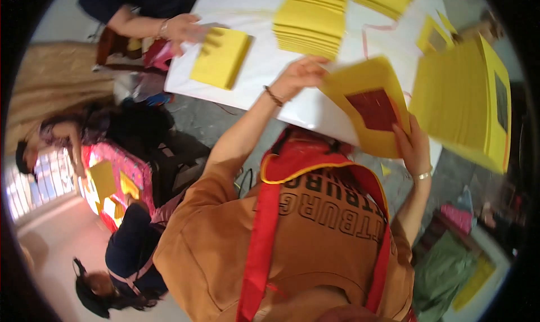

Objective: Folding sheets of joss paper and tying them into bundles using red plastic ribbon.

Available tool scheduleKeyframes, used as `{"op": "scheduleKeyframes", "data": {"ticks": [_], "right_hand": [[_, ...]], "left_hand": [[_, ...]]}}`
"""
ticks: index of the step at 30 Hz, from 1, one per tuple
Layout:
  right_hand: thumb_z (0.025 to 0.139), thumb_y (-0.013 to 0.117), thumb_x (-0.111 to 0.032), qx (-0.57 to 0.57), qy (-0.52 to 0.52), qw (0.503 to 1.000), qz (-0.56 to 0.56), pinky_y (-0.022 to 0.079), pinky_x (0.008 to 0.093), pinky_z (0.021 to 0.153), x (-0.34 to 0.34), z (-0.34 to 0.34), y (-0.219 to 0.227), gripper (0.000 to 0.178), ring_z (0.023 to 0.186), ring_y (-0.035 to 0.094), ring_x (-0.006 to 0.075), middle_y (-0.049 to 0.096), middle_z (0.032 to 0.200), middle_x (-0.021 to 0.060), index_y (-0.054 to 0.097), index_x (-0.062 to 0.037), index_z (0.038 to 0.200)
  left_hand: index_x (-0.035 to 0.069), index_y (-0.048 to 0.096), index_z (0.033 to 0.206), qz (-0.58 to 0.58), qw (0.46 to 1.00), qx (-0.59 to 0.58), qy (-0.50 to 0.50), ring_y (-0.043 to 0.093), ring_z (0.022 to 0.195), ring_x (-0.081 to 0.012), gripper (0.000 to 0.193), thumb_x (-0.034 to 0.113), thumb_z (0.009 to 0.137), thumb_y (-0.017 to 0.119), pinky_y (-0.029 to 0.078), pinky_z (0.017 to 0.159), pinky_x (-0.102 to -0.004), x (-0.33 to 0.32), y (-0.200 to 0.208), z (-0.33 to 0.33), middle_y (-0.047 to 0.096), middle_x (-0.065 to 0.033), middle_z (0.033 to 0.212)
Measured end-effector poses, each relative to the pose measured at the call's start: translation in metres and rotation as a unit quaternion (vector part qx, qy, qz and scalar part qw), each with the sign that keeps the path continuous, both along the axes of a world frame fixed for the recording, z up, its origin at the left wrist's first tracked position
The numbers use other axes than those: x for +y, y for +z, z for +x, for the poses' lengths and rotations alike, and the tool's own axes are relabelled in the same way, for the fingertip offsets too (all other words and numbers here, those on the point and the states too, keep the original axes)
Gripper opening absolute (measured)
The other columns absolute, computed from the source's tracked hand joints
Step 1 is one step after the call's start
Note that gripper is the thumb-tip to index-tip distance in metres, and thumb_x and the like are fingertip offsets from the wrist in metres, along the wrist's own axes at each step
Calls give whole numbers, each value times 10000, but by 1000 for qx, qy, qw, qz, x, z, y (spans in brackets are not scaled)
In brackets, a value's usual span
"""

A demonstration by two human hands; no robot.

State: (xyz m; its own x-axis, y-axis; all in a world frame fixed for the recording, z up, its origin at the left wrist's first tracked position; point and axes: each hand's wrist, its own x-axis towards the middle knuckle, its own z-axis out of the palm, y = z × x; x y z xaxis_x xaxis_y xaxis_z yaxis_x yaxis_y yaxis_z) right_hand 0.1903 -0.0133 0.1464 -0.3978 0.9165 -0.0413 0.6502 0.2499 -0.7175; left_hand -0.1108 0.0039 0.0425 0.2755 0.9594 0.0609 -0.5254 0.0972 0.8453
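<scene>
likely handling step: left of the tall yellow stack (453, 99), right hand (416, 146) pinches yellow sheet (367, 102), left hand (301, 76) half-curled at its corner, grip unclear; next probably calls for steadying both edges.

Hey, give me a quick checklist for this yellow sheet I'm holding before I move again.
1. Right hand gripping the yellow sheet: ok, at its right edge.
2. Left hand gripping too: cannot tell; it's at the upper-left corner.
3. Dark red panel facing you: ok.
4. Sheet flat on the white table: not ok, held up and tilted.
5. Co-worker's hand clear of yours: ok, off by the left-hand yellow stack.
</scene>
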Motion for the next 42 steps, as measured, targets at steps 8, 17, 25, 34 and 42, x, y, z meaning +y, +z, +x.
{"op": "scheduleKeyframes", "data": {"ticks": [8,17,25,34,42], "right_hand": [[767,500,-74,-196,113,951,209,454,381,588,14,-40,-36,288,667,575,273,576,769,85,521,-123,1050],[753,570,-164,-167,95,961,197,443,409,563,19,-42,-20,259,635,567,287,579,734,74,515,-134,1004],[838,533,-186,-36,-32,988,-148,451,336,581,31,4,-28,218,626,579,182,594,701,73,532,-55,1012],[820,577,-171,472,-283,745,-377,450,271,700,0,-5,-111,200,760,540,128,566,820,15,538,-56,978],[804,575,-131,502,-300,708,-395,458,288,610,-26,-16,-177,130,687,533,136,545,763,27,551,-36,890]], "left_hand": [[47,589,967,41,957,284,-31,530,835,-97,283,78,699,676,421,741,-240,-6,-17,12,603,-23,882],[33,587,856,23,976,214,-19,525,718,-71,120,35,741,620,426,665,-219,1,-38,22,594,-2,769],[-2,528,1009,186,869,417,190,549,855,-240,336,103,710,638,433,771,-328,19,29,32,560,-148,947],[145,548,1078,478,608,610,173,451,1002,-209,494,33,601,604,357,780,-363,-11,-14,51,496,-39,1153],[173,536,1129,520,623,579,78,431,1000,-198,500,141,634,603,339,792,-347,-23,-24,45,519,-13,1108]]}}
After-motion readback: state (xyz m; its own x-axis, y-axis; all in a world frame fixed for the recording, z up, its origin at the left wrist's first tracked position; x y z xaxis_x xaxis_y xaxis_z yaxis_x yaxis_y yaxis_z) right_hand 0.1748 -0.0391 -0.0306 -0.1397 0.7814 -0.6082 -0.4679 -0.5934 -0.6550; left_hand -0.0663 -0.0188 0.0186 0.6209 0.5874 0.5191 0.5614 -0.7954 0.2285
